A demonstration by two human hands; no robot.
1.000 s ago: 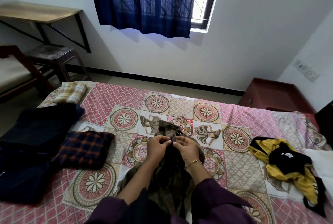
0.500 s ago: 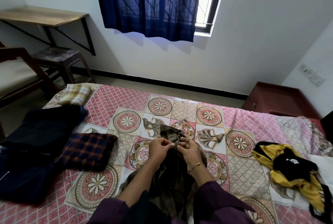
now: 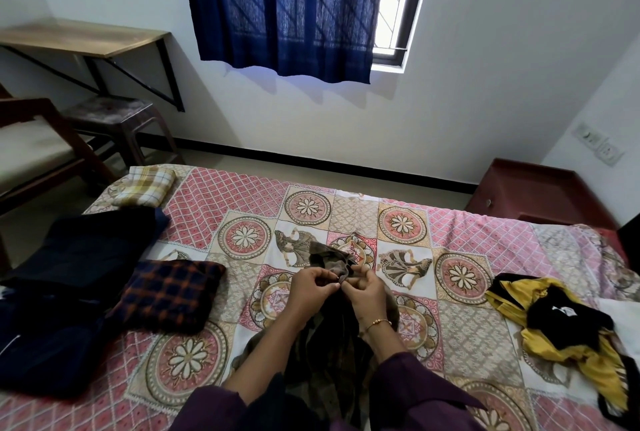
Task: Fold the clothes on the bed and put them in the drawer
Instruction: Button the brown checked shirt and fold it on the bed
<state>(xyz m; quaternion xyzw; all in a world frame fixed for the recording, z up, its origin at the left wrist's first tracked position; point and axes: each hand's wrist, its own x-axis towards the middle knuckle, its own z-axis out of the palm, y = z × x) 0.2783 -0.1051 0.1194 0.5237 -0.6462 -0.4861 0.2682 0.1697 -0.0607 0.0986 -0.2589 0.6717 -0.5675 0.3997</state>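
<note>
Brown garment [image 3: 329,354] on bed [image 3: 467,233]; left hand [image 3: 311,288], right hand [image 3: 369,295] fingers pinching its top edge.

Daylight from window [image 3: 398,4], blue curtain [image 3: 287,8] shadowing wall, wide-angle edge bending, sharp focus

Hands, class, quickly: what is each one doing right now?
Left hand: pinching the brown garment.
Right hand: pinching the same garment.

Between the hands, the brown garment [image 3: 332,354] is soft matt cloth; beneath them, the bedspread [image 3: 467,243] printed cotton; far left, the wall shelf [image 3: 79,37] smooth wood.
</note>
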